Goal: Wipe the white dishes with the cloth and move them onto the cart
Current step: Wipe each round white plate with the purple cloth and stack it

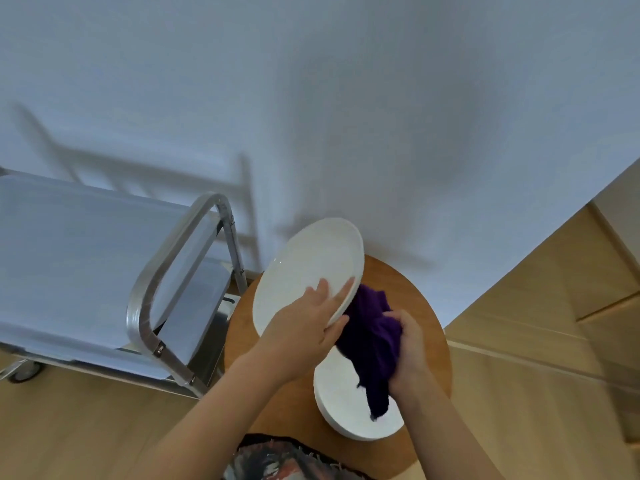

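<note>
A patterned garment [294,459] at the bottom edge of the head view lies nearest the camera, with both forearms extending from it over a round wooden bench [429,306]. The right hand [410,348] is curled tightly round a bunched purple cloth [372,337], pressing it against the lower edge and underside of the lifted plate; a loose tail of the cloth hangs down onto the plate below. The left hand [308,323] grips the rim of the upper white plate [308,271], with the fingers lying straight across the upper face and the thumb hooked under the edge. This plate is held tilted, clear of the bench, its far rim raised toward the wall. A second white plate [346,403] rests flat on the bench just beneath the hands. The steel cart [104,258] stands to the left, near the bench, with no dishes visible on its top shelf. Judged risk: the tilted plate is supported at one rim only, so wiping pressure from the cloth may lever it out of the grip and drop it onto the plate below. The hanging tail may also drag across the lower plate. During transfer, the raised cart handle [180,265] lies in the path and may be struck.
</note>
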`<state>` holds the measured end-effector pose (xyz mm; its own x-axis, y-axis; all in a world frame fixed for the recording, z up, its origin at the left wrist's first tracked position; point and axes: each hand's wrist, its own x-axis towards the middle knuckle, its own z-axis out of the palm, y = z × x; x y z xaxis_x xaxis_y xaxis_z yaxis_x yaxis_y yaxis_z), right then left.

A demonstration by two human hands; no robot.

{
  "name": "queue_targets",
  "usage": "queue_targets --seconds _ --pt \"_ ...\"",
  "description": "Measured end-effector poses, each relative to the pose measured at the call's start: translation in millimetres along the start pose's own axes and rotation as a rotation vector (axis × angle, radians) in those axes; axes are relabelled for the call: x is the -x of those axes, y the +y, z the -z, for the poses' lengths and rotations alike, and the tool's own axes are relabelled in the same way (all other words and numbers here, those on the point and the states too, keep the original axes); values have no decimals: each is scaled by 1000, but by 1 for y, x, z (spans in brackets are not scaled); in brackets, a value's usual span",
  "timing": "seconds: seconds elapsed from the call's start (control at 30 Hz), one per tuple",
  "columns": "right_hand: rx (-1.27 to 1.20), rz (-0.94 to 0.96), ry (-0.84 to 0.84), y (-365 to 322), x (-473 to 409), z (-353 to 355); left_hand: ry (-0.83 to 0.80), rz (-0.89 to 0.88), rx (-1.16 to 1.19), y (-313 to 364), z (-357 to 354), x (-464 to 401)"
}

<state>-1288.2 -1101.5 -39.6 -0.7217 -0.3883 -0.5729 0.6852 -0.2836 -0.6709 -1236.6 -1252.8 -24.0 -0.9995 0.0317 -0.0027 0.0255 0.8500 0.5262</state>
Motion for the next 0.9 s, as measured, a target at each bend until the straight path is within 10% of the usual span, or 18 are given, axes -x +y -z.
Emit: queue_targets --seconds 0.3,0.5,0.6,0.9 --pt "264 -73 198 14 -28 -2 -296 -75 -397 -34 -53 22" --pt "89 -138 325 68 -45 13 204 593 363 -101 -40 37" --pt "88 -163 343 78 -53 15 56 985 693 -142 -46 41" --pt "344 -93 442 85 -98 10 128 1257 1139 -208 -110 36"
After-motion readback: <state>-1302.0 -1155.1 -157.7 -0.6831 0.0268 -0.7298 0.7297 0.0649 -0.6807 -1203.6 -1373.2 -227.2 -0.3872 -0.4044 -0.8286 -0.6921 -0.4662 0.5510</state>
